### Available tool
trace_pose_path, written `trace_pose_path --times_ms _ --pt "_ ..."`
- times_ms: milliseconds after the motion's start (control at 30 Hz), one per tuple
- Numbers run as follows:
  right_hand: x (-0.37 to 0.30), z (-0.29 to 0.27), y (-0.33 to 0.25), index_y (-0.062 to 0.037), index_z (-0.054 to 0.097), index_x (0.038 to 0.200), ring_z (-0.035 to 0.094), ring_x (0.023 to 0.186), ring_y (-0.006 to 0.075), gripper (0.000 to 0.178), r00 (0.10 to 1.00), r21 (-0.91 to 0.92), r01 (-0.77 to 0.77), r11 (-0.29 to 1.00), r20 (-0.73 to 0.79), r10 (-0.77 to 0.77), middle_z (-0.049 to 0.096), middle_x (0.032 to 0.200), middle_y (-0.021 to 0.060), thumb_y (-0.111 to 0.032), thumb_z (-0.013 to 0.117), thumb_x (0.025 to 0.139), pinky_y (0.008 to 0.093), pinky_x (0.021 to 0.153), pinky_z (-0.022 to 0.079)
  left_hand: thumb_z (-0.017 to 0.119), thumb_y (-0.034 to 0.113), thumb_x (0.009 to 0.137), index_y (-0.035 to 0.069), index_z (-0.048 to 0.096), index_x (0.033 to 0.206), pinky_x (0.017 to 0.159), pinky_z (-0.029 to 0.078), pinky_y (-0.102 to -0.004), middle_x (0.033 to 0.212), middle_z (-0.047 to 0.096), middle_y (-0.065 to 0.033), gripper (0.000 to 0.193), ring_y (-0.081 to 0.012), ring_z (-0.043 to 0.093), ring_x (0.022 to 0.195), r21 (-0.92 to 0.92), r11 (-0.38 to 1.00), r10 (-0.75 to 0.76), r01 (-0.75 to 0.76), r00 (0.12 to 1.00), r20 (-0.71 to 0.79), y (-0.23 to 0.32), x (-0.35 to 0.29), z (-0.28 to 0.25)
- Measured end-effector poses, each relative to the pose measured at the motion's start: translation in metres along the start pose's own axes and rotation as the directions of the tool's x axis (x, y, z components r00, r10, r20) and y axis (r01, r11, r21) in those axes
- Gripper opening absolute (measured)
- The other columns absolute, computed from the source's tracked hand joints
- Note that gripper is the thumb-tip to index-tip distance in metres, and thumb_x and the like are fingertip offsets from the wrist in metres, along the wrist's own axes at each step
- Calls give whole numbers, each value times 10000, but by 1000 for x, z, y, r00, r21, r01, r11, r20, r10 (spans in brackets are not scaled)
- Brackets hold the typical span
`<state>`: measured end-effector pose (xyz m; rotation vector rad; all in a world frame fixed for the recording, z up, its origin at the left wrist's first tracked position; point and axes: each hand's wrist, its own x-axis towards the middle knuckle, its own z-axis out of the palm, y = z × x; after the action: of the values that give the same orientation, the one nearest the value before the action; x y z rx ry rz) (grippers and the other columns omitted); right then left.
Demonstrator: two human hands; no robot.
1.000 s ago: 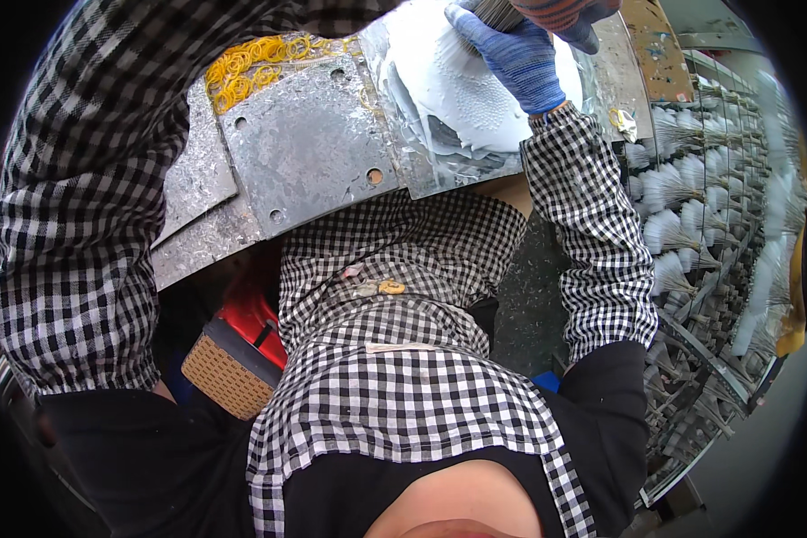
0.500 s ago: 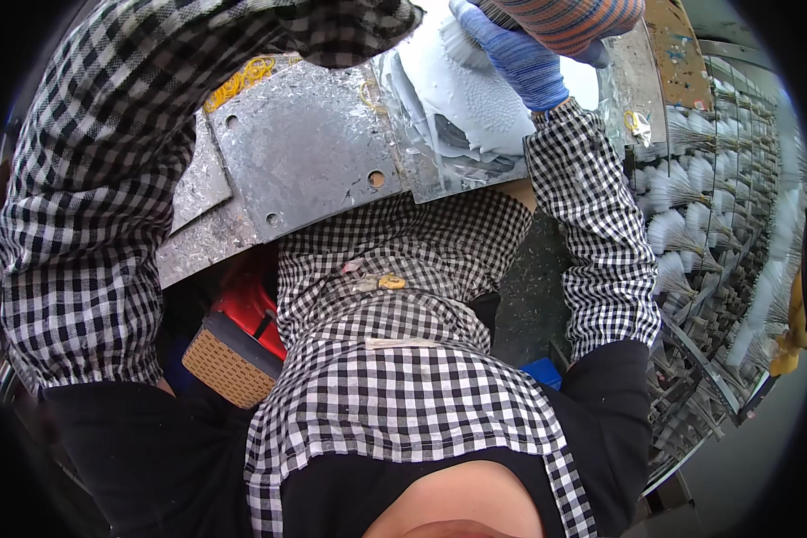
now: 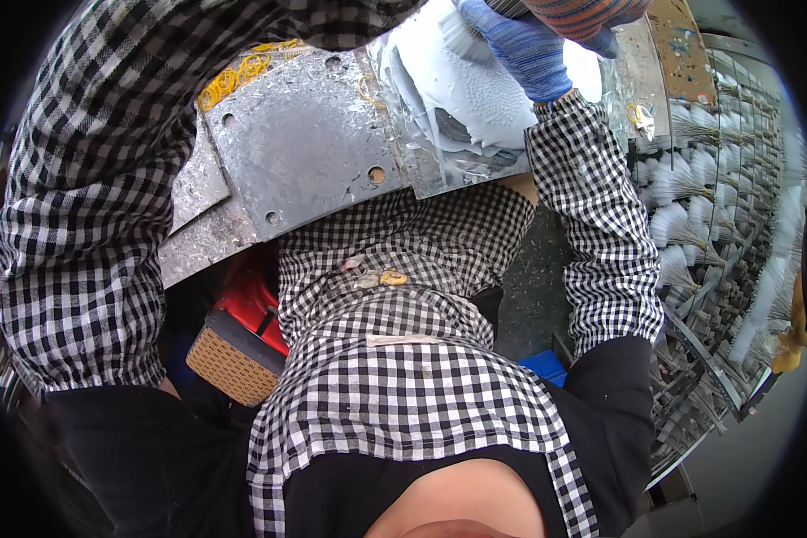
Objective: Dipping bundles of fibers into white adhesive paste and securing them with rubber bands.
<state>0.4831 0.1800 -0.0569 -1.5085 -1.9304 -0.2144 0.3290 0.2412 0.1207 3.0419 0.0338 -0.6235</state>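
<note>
At the top edge my right hand (image 3: 527, 56), in a blue knit glove, is closed round a brush with pale bristles (image 3: 464, 34). The bristles press into a thick layer of white paste (image 3: 480, 99). Against the dark handle lies an orange, grey and blue striped glove (image 3: 587, 18); whether it is my left hand or curled fingers of my right I cannot tell. My left forearm, in a checked sleeve (image 3: 99, 215), reaches over to the top edge, where its wrist passes out of sight.
A grey metal plate with holes (image 3: 305, 143) lies left of the paste. Yellow cord (image 3: 238, 82) is heaped behind it. At my right stands a rack of white-bristled brushes (image 3: 690, 197). A patterned box (image 3: 233, 363) sits below the table by something red (image 3: 251, 300).
The gloved hand and the brush shift very slightly rightward. My left sleeve's end slides a little further up, past the top edge. The bristles stay in the paste.
</note>
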Motion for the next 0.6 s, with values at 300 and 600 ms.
trace_pose_path --times_ms 300,600 --pt "-4 -6 -6 -172 709 1172 684 970 214 321 997 -198 76 977 36 -70 715 1019 17 -216 785 863 336 889 551 665 349 973 32 655 1218 876 578 -418 1115 699 -133 400 -266 699 1009 -38 997 61 -64 995 -74 0 3 -7" --pt "-6 -11 -11 -211 705 1215 689 1013 220 357 988 -386 153 910 93 -127 719 1061 7 -226 780 866 339 920 559 673 350 967 35 671 1200 853 587 -423 1091 709 -134 392 -271 709 985 -77 988 121 -134 981 -153 -1 8 -14"
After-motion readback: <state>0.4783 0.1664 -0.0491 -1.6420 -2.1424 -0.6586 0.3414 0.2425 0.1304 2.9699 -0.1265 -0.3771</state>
